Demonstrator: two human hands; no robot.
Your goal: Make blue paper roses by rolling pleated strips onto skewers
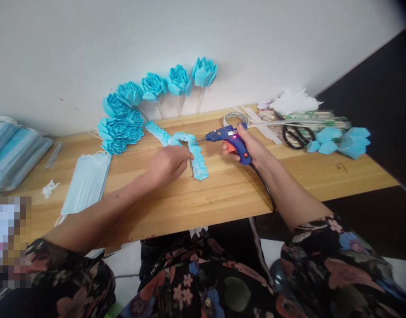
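My right hand (251, 143) is wrapped round a blue glue gun (229, 136) with an orange trigger and a lit red light. Its nozzle points left and is at, or very near, a pleated light-blue strip (199, 161); whether they touch I cannot tell. My left hand (169, 163) is closed on the strip near its middle, fingers pinched together. One end of the strip hangs toward me, while the other stretches back left toward a cluster of blue flowers (115, 128). From the glue gun a black cord (265, 185) drops over the table's front edge.
Several blue flowers on sticks (179, 81) lean against the wall. Blue face masks (86, 181) lie at left beside packaged masks (13, 150). At right are a tape roll (236, 118), black-handled scissors (297, 136), wrapped sticks (328, 121), white scraps (297, 101) and blue petals (353, 143).
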